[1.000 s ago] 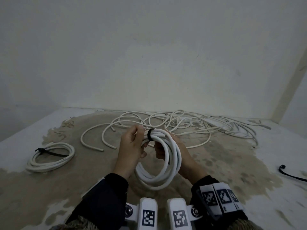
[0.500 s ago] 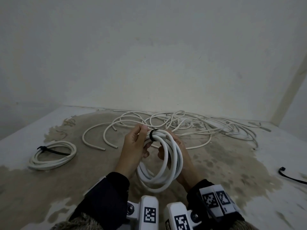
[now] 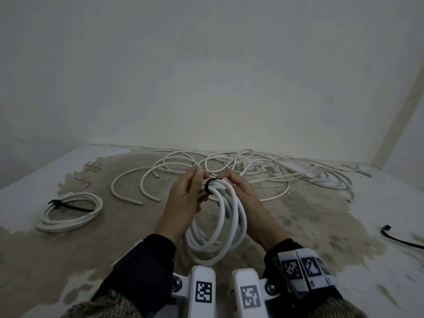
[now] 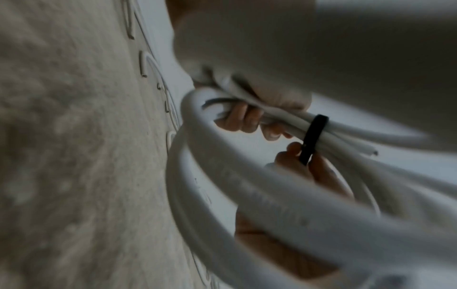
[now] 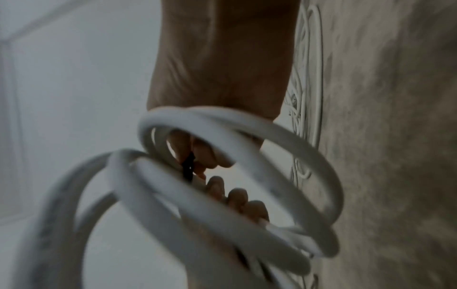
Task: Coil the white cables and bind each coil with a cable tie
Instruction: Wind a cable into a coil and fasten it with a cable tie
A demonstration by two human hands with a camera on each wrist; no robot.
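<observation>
Centre frame, left hand (image 3: 185, 198) grips the top of the white cable coil (image 3: 226, 228) beside the black cable tie (image 3: 207, 186), right hand (image 3: 241, 193) pinching the tie's end.

text: none showing readable | markers: black-and-white square code patterns (image 3: 203, 291) sitting on the white wrist mounts (image 3: 246, 292) and right wrist band (image 3: 306, 269), carrying no letters or numbers | cables: printing too blurred to read
</observation>
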